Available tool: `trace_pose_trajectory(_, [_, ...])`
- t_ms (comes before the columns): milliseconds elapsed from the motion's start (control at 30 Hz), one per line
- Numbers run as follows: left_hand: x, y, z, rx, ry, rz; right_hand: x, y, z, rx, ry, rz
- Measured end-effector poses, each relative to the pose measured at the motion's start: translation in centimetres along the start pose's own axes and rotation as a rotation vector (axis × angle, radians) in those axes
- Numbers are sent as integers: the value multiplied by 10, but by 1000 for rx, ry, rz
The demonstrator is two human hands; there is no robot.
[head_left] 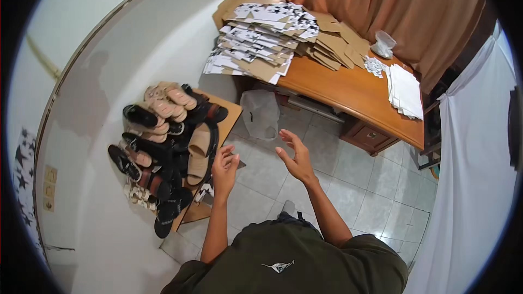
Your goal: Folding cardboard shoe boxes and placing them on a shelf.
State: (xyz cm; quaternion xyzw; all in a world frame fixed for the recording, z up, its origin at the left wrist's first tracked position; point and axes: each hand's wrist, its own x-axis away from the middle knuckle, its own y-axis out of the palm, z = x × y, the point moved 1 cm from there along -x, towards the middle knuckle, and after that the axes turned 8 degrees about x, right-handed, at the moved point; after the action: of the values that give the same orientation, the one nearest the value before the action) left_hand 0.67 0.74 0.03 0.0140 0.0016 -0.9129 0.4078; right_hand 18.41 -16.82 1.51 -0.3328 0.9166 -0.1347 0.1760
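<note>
Both of my hands are raised in front of me, apart from each other and holding nothing. My left hand (224, 170) has its fingers slightly bent and apart, close to the right edge of the small shoe table. On that table lies a pile of footwear, with tan slides (199, 152) nearest my left hand and black sandals (173, 204) at the near end. My right hand (295, 158) is over the tiled floor, thumb and fingers spread. Beyond the hands, a translucent plastic bag (260, 113) rests by the desk.
A wooden desk (321, 84) stands ahead, bearing stacked star-patterned cardboard pieces (256, 41), flat brown cardboard (335, 43), white paper sheets (403, 91), small white bits (375, 66) and a clear bag (383, 44). White cloth (468, 147) hangs at the right; a wall bounds the left.
</note>
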Motion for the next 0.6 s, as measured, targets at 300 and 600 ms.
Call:
trace_pose_trajectory(300, [-120, 165, 20, 145, 89, -95, -115, -103, 59, 46, -49, 59])
trace_pose_trajectory(600, [-253, 211, 0, 175, 51, -122, -242, -114, 98, 76, -40, 96])
